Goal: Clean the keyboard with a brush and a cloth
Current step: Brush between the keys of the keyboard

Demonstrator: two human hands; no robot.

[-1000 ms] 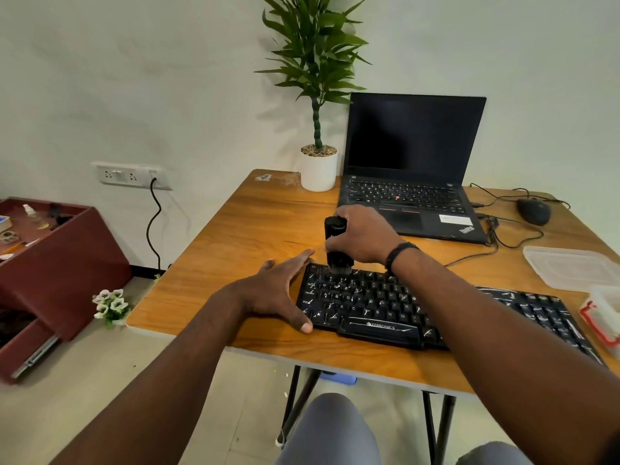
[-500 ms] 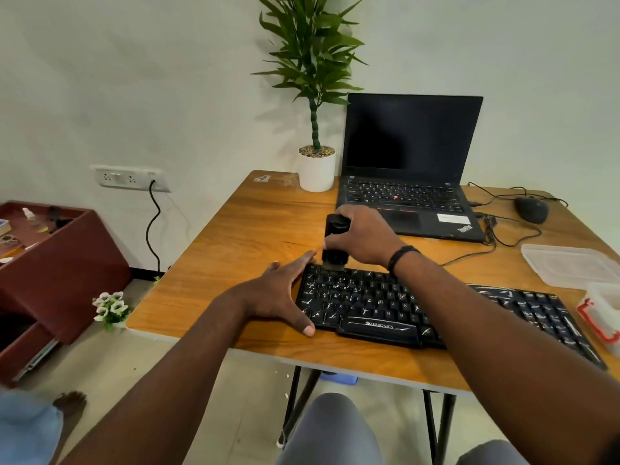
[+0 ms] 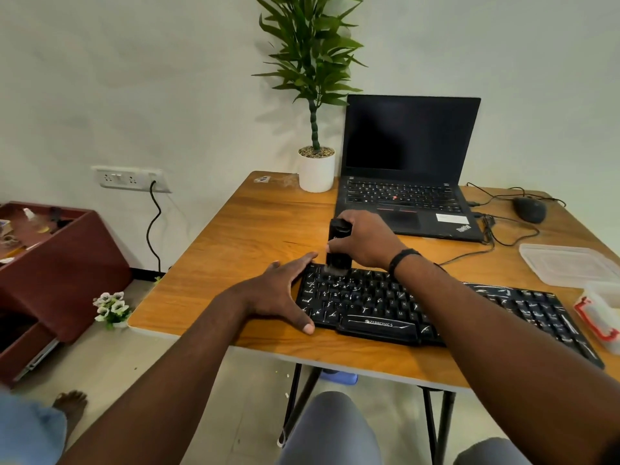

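Note:
A black keyboard [image 3: 375,305] with white scratch-like marks lies across the front of the wooden table [image 3: 241,236]. My right hand [image 3: 367,241] grips an upright black brush [image 3: 339,245], whose bristles touch the keys at the keyboard's far left corner. My left hand [image 3: 280,292] lies flat with straight fingers against the keyboard's left end, thumb at the front corner. No cloth is in view.
Behind the keyboard stand an open black laptop [image 3: 407,169] and a white potted plant [image 3: 316,167]. A mouse [image 3: 530,209] with cables, a clear plastic lid [image 3: 567,263] and a container [image 3: 600,310] occupy the right side. A red cabinet [image 3: 57,263] and a person's foot [image 3: 70,401] are at left.
The brush and my right hand shifted slightly left along the keyboard's top row. My left hand stays put. A foot has come into view at the lower left.

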